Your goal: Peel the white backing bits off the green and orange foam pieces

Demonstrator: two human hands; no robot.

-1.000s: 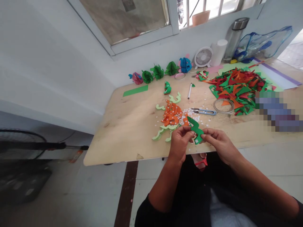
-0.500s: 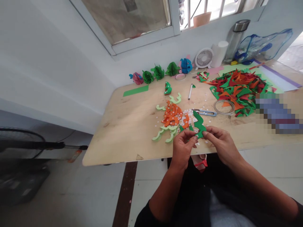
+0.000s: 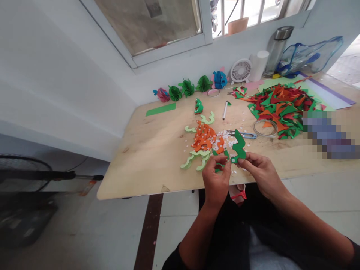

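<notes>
My right hand (image 3: 260, 170) pinches a wavy green paper cutout (image 3: 239, 144) at its lower end. A small white square sits on the cutout near that end. Just left of it, my left hand (image 3: 217, 180) has thumb and forefinger pressed together; a tiny whitish bit seems to be between them, too small to name. More green cutouts (image 3: 218, 153) lie on the table, partly hidden behind my left hand. Beyond them are orange wavy cutouts (image 3: 204, 137) dotted with white squares, light green cutouts (image 3: 202, 153) and scattered white bits (image 3: 223, 135).
Blue-handled scissors (image 3: 247, 135), a tape roll (image 3: 265, 128) and a white pen (image 3: 225, 110) lie on the wooden table (image 3: 152, 157). A heap of paper scraps (image 3: 281, 107) is at right. Folded paper figures (image 3: 188, 87), a small fan (image 3: 241, 70) and a bottle (image 3: 281, 50) stand along the wall.
My left hand has come away from the green cutout, moving slightly left and down. The cutout, still in my right hand, stands more upright, with a white square now showing near its lower end.
</notes>
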